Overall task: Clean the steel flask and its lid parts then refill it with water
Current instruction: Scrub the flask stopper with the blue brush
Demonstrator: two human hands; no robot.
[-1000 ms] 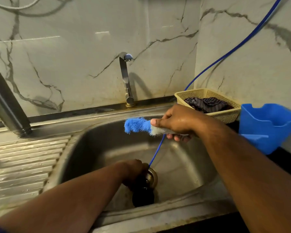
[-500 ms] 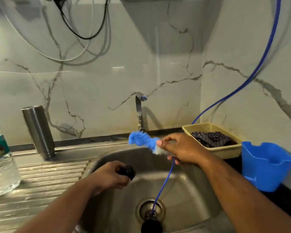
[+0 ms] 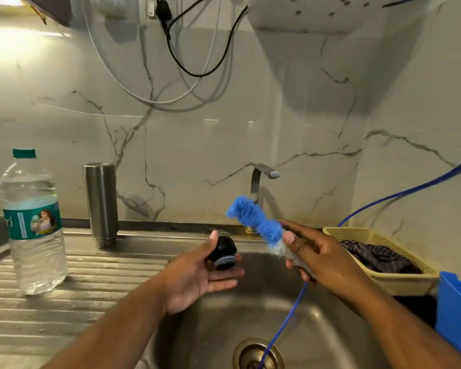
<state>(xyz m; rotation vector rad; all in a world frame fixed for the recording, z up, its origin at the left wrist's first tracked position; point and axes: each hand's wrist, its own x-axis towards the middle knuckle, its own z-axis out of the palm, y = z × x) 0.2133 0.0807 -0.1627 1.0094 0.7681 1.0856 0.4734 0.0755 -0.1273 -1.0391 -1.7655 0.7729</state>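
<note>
Flask lid (image 3: 222,253) is clamped in the left hand (image 3: 194,275) grip above the sink (image 3: 210,323); right hand (image 3: 321,258) grip clamps the brush (image 3: 254,219).

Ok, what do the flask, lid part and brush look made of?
Flask: brushed steel, by its soft grey sheen. Lid part: likely black plastic, matte, with a pale ring, maybe rubber. Brush: fuzzy blue head fibres, probably synthetic.

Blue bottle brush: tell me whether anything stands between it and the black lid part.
Nothing visible does. The blue bottle brush in the right hand is up and right of the black lid part in the left hand; only air over the sink lies between.
</note>
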